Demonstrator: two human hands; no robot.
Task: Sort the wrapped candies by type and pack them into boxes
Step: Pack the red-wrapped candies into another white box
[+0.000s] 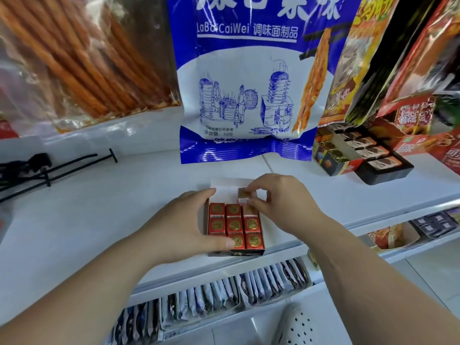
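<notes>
1. Red foil candies (235, 224) with gold round emblems on top sit in rows of three in a small open box (236, 253). The box is on the white shelf (99, 220), just below frame centre.
2. Left hand (191, 220) grips the box from its 9 o'clock side. Fingers curl at the far-left corner and the thumb lies over the near-left candy.
3. Right hand (281, 202) comes in from 3 o'clock and pinches a single candy (245, 195) between thumb and fingertips.
4. The single candy is at the box's 1 o'clock corner, higher than the packed rows, with a white barcode strip on its near face. Can't tell whether it touches the box.
5. White flap (229, 183) stands at the box's 12 o'clock edge.
6. Blue-and-white snack bag (239, 83) hangs at frame 12 o'clock, its bottom seam just beyond the flap.
7. Clear bag of orange sticks (87, 58) hangs at 10 o'clock. Red-and-yellow snack bags (373, 58) hang at 2 o'clock.
8. Dark carton of wrapped blocks (371, 155) sits on the shelf at 2–3 o'clock, well apart from the box.
9. Black metal hooks (49, 168) lie at 9 o'clock.
10. Lower shelf at 6 o'clock holds upright dark-and-white sachets (224, 292). White perforated shoe (296, 324) is at 5 o'clock.
</notes>
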